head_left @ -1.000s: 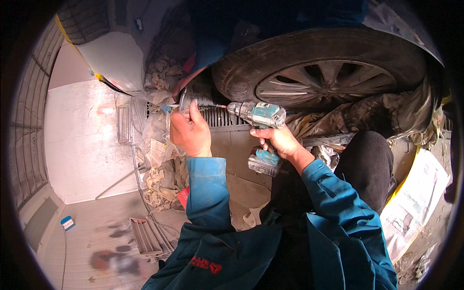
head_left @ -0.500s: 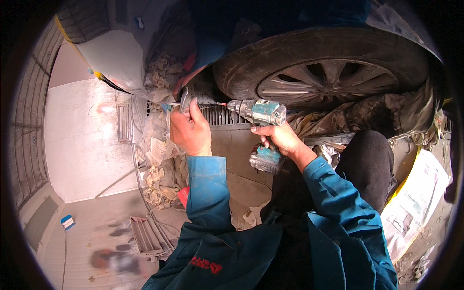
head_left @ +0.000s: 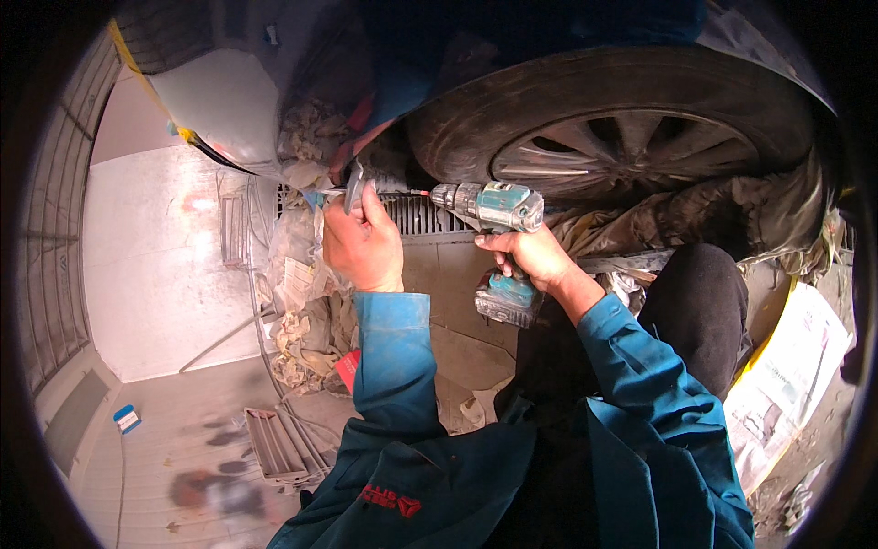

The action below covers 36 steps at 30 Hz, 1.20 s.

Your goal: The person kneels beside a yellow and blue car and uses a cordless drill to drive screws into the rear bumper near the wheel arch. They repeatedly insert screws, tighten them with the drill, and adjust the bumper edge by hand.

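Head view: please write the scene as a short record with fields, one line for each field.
Place: person crouched beside a car wheel, on a pale floor
Left hand: fingers closed on a small grey part at the car's lower edge, beside the drill tip
Right hand: grips the handle of a teal cordless drill
Drill: level, bit pointing to the person's left, toward the left hand
Clothing: blue work jacket sleeves, dark trousers
Nearby: crumpled masking paper, newspaper sheets, floor grille
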Available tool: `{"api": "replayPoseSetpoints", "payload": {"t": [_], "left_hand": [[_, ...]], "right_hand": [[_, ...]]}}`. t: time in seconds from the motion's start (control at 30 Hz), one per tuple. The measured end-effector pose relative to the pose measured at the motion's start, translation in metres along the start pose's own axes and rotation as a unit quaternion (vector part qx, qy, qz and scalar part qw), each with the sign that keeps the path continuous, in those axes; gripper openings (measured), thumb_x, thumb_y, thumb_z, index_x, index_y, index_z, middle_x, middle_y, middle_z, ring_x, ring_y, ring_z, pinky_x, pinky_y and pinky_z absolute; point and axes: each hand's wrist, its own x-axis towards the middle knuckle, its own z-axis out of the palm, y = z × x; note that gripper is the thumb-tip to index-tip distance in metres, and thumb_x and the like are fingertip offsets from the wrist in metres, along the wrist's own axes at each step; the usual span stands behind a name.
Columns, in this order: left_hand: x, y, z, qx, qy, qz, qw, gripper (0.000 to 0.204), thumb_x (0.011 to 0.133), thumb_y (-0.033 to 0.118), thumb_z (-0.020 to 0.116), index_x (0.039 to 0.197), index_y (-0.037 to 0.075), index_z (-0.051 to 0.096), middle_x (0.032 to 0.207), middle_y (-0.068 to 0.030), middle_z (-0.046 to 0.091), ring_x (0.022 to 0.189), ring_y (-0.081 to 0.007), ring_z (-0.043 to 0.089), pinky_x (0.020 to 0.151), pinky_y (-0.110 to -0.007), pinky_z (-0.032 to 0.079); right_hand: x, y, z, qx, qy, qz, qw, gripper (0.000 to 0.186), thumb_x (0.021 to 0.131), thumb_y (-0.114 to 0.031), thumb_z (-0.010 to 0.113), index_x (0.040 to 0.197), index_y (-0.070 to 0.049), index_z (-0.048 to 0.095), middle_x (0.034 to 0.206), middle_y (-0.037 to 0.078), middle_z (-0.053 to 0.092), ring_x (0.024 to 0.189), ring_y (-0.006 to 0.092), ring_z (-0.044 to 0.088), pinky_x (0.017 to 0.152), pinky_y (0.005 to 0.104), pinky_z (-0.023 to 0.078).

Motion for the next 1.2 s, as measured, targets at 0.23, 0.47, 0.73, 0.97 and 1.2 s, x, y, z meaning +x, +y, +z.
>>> {"api": "replayPoseSetpoints", "payload": {"t": [0.23, 0.47, 0.73, 0.97, 1.2], "left_hand": [[-0.0019, -0.0057, -0.0001, 0.007, 0.001, 0.039, 0.999, 0.028, 0.095, 0.025, 0.086, 0.097, 0.006, 0.065, 0.074, -0.0075, 0.063, 0.062, -0.0307, 0.064, 0.056, -0.044, 0.049], [0.0008, -0.0028, -0.0002, -0.007, 0.0, 0.041, 0.999, 0.027, 0.094, 0.021, 0.086, 0.094, 0.006, 0.064, 0.074, -0.0078, 0.061, 0.062, -0.032, 0.063, 0.056, -0.045, 0.049], [0.0059, 0.002, -0.0025, 0.012, 0.007, 0.055, 0.998, 0.036, 0.091, 0.016, 0.088, 0.078, 0.005, 0.057, 0.072, -0.0083, 0.067, 0.06, -0.0289, 0.067, 0.055, -0.044, 0.051], [0.0064, 0.0005, 0.0002, 0.023, 0.019, 0.062, 0.998, 0.036, 0.09, 0.018, 0.089, 0.079, 0.004, 0.058, 0.066, -0.0068, 0.065, 0.057, -0.0283, 0.064, 0.054, -0.044, 0.048], [0.0062, -0.0019, 0.0003, 0.031, 0.022, 0.075, 0.996, 0.04, 0.09, 0.019, 0.09, 0.075, 0.006, 0.056, 0.067, -0.0072, 0.063, 0.057, -0.0305, 0.062, 0.053, -0.045, 0.046]], "right_hand": [[0.0007, -0.0003, 0.0045, -0.012, 0.017, 0.008, 1.0, 0.015, 0.092, 0.001, 0.079, 0.099, -0.003, 0.066, 0.071, 0.002, 0.06, 0.053, 0.0109, 0.051, 0.047, 0.0276, 0.04], [0.0003, -0.0001, 0.0047, -0.013, 0.016, 0.01, 1.0, 0.015, 0.092, 0.001, 0.079, 0.1, -0.003, 0.066, 0.071, 0.002, 0.06, 0.053, 0.011, 0.051, 0.048, 0.0277, 0.041], [-0.0006, -0.0016, 0.0082, -0.008, 0.023, 0.013, 1.0, 0.015, 0.092, 0.001, 0.078, 0.1, -0.004, 0.067, 0.072, 0.002, 0.06, 0.052, 0.0108, 0.051, 0.048, 0.0276, 0.041], [-0.0025, -0.0035, 0.0079, -0.017, 0.009, -0.009, 1.0, 0.014, 0.093, 0.0, 0.078, 0.1, -0.004, 0.066, 0.072, 0.001, 0.06, 0.054, 0.0105, 0.051, 0.049, 0.0275, 0.041], [-0.0012, -0.0018, 0.0098, -0.02, 0.019, -0.013, 1.0, 0.014, 0.093, 0.001, 0.076, 0.104, -0.002, 0.067, 0.07, 0.001, 0.059, 0.051, 0.0099, 0.05, 0.047, 0.0287, 0.038]]}}
